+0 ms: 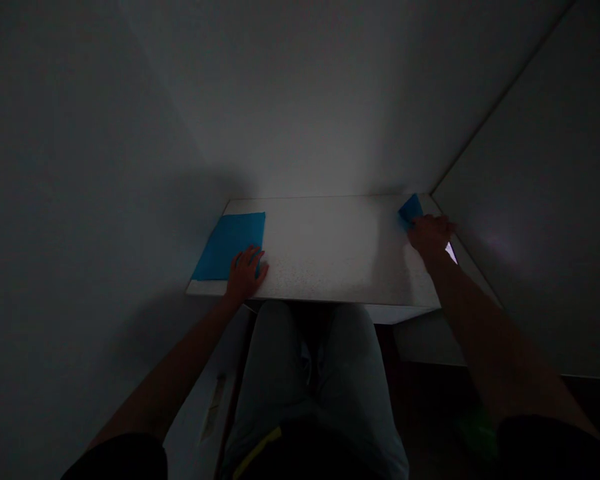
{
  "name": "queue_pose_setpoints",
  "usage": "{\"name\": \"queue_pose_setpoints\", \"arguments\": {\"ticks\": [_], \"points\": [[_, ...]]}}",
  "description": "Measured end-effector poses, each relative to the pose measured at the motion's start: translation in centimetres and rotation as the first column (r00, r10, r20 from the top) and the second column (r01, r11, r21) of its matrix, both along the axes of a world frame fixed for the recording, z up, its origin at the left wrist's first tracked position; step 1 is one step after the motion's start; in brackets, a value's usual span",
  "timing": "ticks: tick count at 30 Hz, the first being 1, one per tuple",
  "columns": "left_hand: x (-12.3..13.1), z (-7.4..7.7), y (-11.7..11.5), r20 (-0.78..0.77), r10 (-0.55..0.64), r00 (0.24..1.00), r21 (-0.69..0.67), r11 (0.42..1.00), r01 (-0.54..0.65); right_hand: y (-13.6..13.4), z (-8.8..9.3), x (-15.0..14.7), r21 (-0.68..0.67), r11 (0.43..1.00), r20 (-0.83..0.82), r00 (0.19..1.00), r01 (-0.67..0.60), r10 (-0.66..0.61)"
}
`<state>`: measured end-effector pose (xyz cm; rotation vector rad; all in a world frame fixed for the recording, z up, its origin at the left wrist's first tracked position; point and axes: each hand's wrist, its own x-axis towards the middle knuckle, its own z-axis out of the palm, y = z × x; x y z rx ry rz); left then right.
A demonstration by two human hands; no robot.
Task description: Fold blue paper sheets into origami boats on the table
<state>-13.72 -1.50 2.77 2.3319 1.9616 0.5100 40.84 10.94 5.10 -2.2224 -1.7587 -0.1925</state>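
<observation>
Grey-trousered knees (310, 373) are seen at six o'clock below a white table (330, 260), where a large blue sheet (227, 243) at nine o'clock is pressed by the left hand (247, 272), laid flat and open, and a small blue piece (410, 208) at two o'clock is touched by the right hand (430, 235), its grasp indiscernible.
</observation>
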Motion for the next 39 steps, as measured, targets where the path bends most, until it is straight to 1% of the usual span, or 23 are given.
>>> {"name": "queue_pose_setpoints", "arguments": {"ticks": [2,3,5,7,9,12,14,17,20,22,23,24,25,26,28,29,30,31,33,35,37,39], "points": [[1.4,-0.5,-0.5,0.038,-0.069,0.997,0.049,0.997,0.067,-0.3,0.5,-1.1,-0.023,1.0,0.032,0.999,0.015,-0.014],[2.3,-0.8,-0.7,0.06,-0.105,0.993,0.076,0.992,0.1,-0.7,0.8,-1.9,-0.02,1.0,0.043,0.999,-0.012,0.013],[4.5,-1.3,-0.6,0.121,-0.151,0.981,0.119,0.984,0.136,-2.3,1.2,-4.2,-0.002,0.987,0.039,0.986,-0.16,0.16],[7.1,-1.5,-0.2,0.226,-0.152,0.962,0.125,0.984,0.126,-4.6,0.9,-7.2,0.023,0.954,-0.006,0.955,-0.298,0.298],[9.7,-1.6,0.3,0.367,-0.134,0.921,0.092,0.99,0.107,-7.2,0.0,-10.7,0.076,0.918,-0.074,0.916,-0.389,0.394],[13.0,-1.6,1.1,0.54,-0.083,0.837,0.04,0.997,0.073,-10.7,-2.2,-15.7,0.179,0.85,-0.177,0.834,-0.495,0.523],[14.2,-1.7,1.4,0.611,-0.046,0.79,0.015,0.999,0.046,-12.3,-3.5,-18.2,0.246,0.797,-0.203,0.774,-0.552,0.599],[14.7,-1.9,1.6,0.675,-0.003,0.738,-0.008,1.0,0.011,-13.7,-4.6,-20.4,0.294,0.727,-0.225,0.695,-0.62,0.683],[14.3,-1.9,1.7,0.711,0.022,0.703,-0.054,0.998,0.023,-14.3,-4.5,-20.9,0.307,0.661,-0.279,0.599,-0.684,0.75],[14.0,-1.8,1.5,0.72,0.024,0.694,-0.082,0.995,0.05,-14.3,-4.1,-20.7,0.319,0.608,-0.361,0.5,-0.727,0.788],[13.9,-1.7,1.4,0.722,0.022,0.692,-0.089,0.994,0.062,-14.2,-3.9,-20.5,0.336,0.596,-0.413,0.455,-0.729,0.789],[13.8,-1.5,1.3,0.723,0.016,0.691,-0.092,0.993,0.073,-14.0,-3.8,-20.2,0.36,0.604,-0.465,0.425,-0.711,0.777],[13.7,-1.4,1.1,0.724,0.008,0.69,-0.092,0.992,0.086,-13.7,-3.8,-20.0,0.385,0.633,-0.511,0.416,-0.672,0.752],[13.6,-1.4,1.0,0.725,-0.005,0.689,-0.09,0.991,0.101,-13.3,-4.0,-19.8,0.403,0.675,-0.547,0.429,-0.618,0.719],[13.4,-1.4,0.6,0.722,-0.031,0.691,-0.088,0.987,0.135,-12.3,-4.5,-19.4,0.403,0.753,-0.584,0.487,-0.52,0.649],[13.3,-1.5,0.5,0.717,-0.05,0.696,-0.087,0.983,0.159,-11.9,-4.8,-19.3,0.387,0.773,-0.586,0.514,-0.502,0.627],[13.1,-1.6,0.5,0.708,-0.073,0.702,-0.081,0.98,0.184,-11.5,-5.2,-19.2,0.364,0.779,-0.58,0.531,-0.51,0.618],[13.1,-1.7,0.5,0.696,-0.097,0.712,-0.072,0.976,0.204,-11.2,-5.5,-19.1,0.339,0.772,-0.567,0.538,-0.537,0.623],[13.0,-1.8,0.9,0.664,-0.123,0.737,-0.051,0.977,0.208,-10.9,-5.9,-19.1,0.296,0.739,-0.534,0.537,-0.606,0.653],[13.1,-1.8,1.7,0.637,-0.107,0.763,-0.036,0.985,0.168,-11.0,-6.1,-19.1,0.266,0.71,-0.5,0.536,-0.652,0.68],[13.3,-1.4,2.6,0.616,-0.077,0.784,-0.035,0.992,0.125,-11.1,-6.0,-19.1,0.245,0.698,-0.466,0.55,-0.672,0.693],[13.6,-0.8,3.6,0.587,-0.064,0.807,-0.039,0.993,0.107,-11.3,-5.9,-19.2,0.227,0.69,-0.43,0.565,-0.687,0.704]]}}
